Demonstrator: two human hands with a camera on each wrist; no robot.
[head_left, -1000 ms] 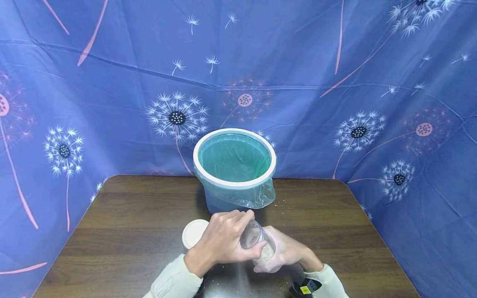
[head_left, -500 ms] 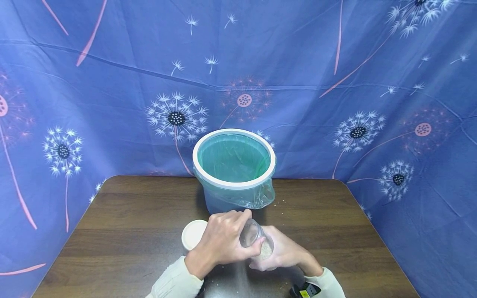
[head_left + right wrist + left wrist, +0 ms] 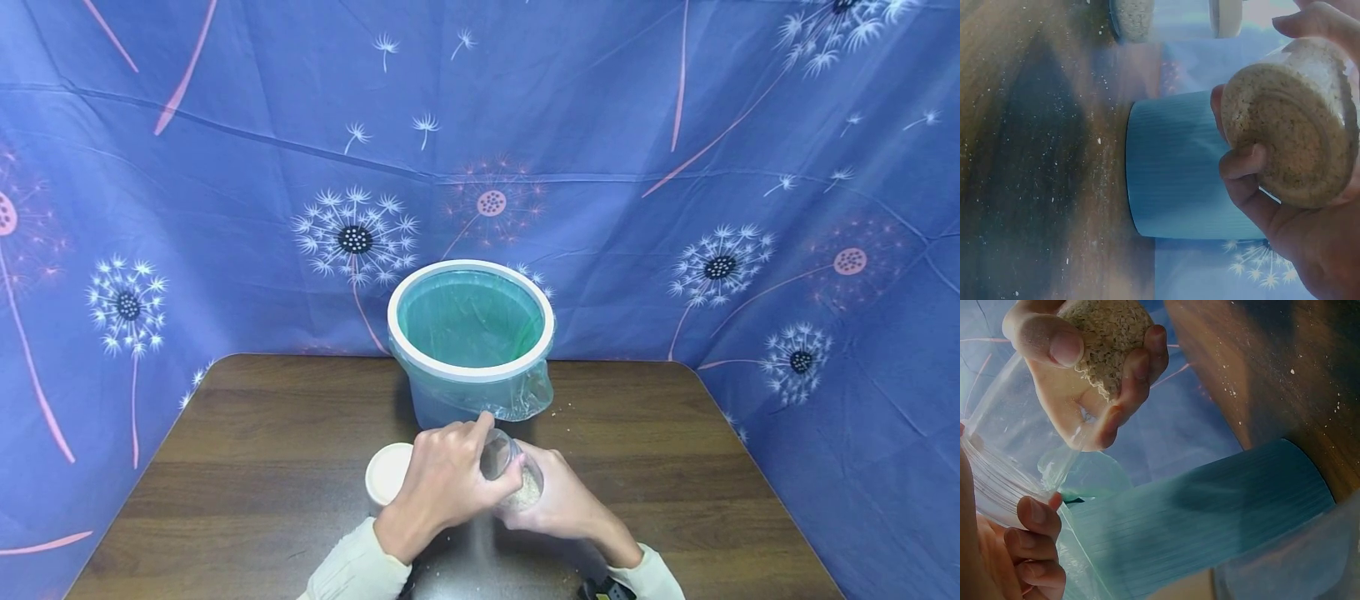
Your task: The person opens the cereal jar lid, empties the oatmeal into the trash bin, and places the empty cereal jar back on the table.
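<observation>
A clear jar (image 3: 495, 454) is held tilted between both hands close in front of the bin, its mouth toward the left hand. Beige, flaky bits (image 3: 1110, 347) lie gathered at its base end. My left hand (image 3: 450, 477) grips the mouth end, thumb along the near side; in the left wrist view its curled fingers (image 3: 1041, 515) reach round the threaded neck. Round the base end, my right hand (image 3: 558, 496) grips the jar, with a fingertip pressing on the round bottom (image 3: 1291, 144) in the right wrist view.
Behind the hands stands a blue bin (image 3: 472, 371) with a white rim and green plastic liner. A second jar with a cream lid (image 3: 388, 473) stands left, partly behind the left hand. Pale crumbs (image 3: 1099, 141) dot the wooden table (image 3: 262, 467). Patterned blue cloth (image 3: 600, 250) hangs behind.
The jar and the right hand have shifted slightly left and away from the person. The left hand has tipped a little with it; both keep their grip.
</observation>
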